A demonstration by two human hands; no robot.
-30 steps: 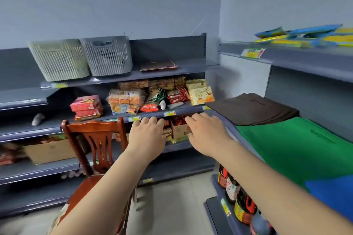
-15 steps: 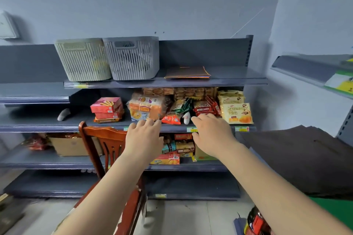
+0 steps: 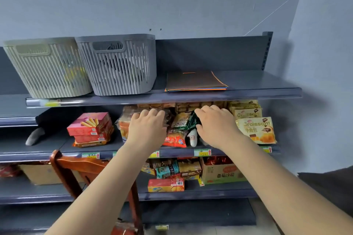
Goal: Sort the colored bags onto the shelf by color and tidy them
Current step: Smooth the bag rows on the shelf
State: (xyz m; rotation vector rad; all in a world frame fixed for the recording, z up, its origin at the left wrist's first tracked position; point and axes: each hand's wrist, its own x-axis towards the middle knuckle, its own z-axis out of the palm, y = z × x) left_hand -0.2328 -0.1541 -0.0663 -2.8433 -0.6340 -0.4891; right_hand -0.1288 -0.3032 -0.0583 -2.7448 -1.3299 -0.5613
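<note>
While both hands reach out empty with loose fingers, the flat stack of colored bags [image 3: 195, 81] lies on the shelf [image 3: 257, 95] above them. Its long edge runs along the shelf front, and the right hand [image 3: 215, 127] looks nearer than the left hand [image 3: 147, 129].

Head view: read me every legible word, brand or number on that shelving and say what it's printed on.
"Croissant": front yellow snack bag, right end of the middle shelf.
"Croiss…", partly cut off: yellow bag behind it.
"8.0": orange snack pack.
Price tags, red boxes, cardboard carton: print too blurred.
</note>
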